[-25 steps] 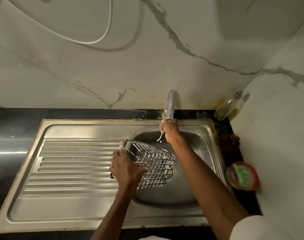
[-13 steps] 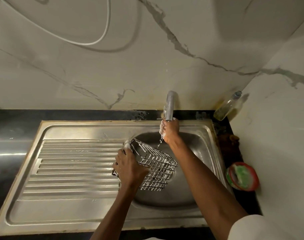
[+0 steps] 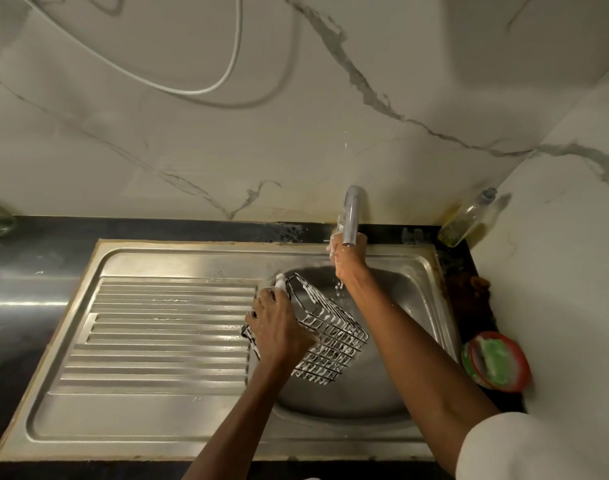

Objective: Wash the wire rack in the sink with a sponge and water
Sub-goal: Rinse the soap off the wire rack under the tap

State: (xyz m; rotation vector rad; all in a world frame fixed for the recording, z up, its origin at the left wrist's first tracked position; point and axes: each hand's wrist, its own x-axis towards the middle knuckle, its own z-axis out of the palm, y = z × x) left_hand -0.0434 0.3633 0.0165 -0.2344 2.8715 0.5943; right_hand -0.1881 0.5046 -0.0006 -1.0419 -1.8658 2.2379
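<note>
The left hand (image 3: 279,327) grips the soapy wire rack (image 3: 325,336) tilted over the sink (image 3: 417,268), below-left of the right hand (image 3: 346,258) closed around the tap (image 3: 351,216).

Left hand (image 3: 277,325): back facing up, soapy fingers (image 3: 261,301) closed in a grip, forearm angled up from below. Right hand (image 3: 348,256): arm extended forward, fingers curled shut, foam on the knuckles, white sleeve at the elbow.

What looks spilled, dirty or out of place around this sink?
Brown grime stains the dark counter right of the sink. A bottle leans tilted in the corner. The rack, in the left hand, is just soapy.
</note>
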